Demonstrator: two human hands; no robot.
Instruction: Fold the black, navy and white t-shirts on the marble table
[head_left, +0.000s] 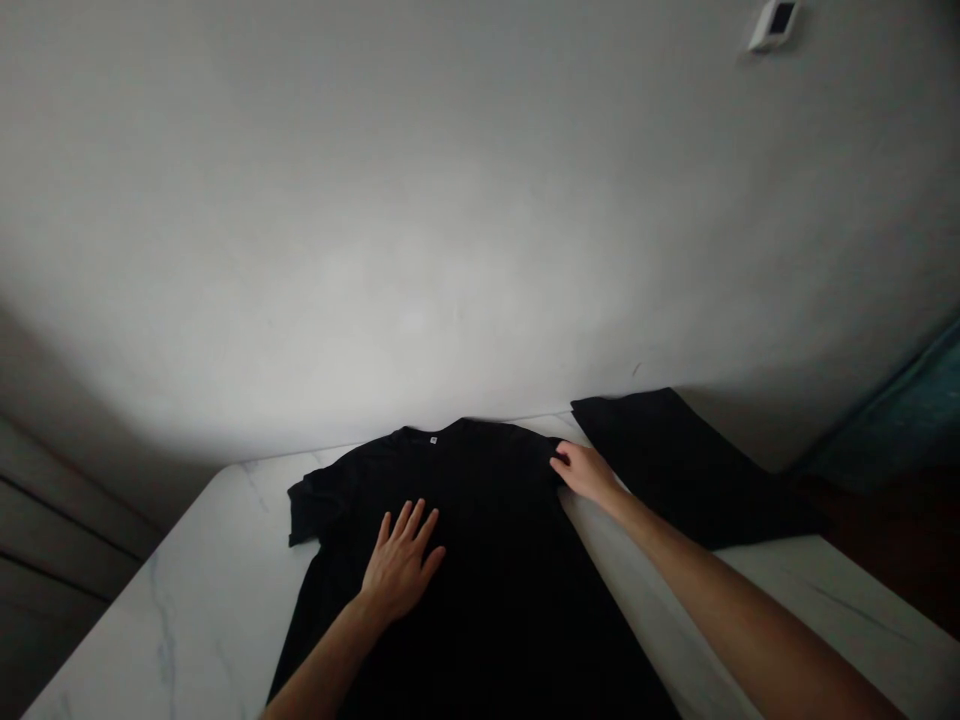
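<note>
Fingers spread flat: left hand [401,562], palm down on a black T-shirt [480,520], which lies flat on a white marble table [187,590], collar toward the wall. Fingers pinching: right hand [586,472], at the shirt's shoulder edge. Just beyond that hand, a further black cloth [675,465] lies on the table. Also present: white wall [450,200], small wall-mounted device [772,25], teal panel [885,410]

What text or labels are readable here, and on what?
No readable text.
Neck label inside the collar of the black T-shirt: too small to read.
White wall device: dark screen, nothing legible.
</note>
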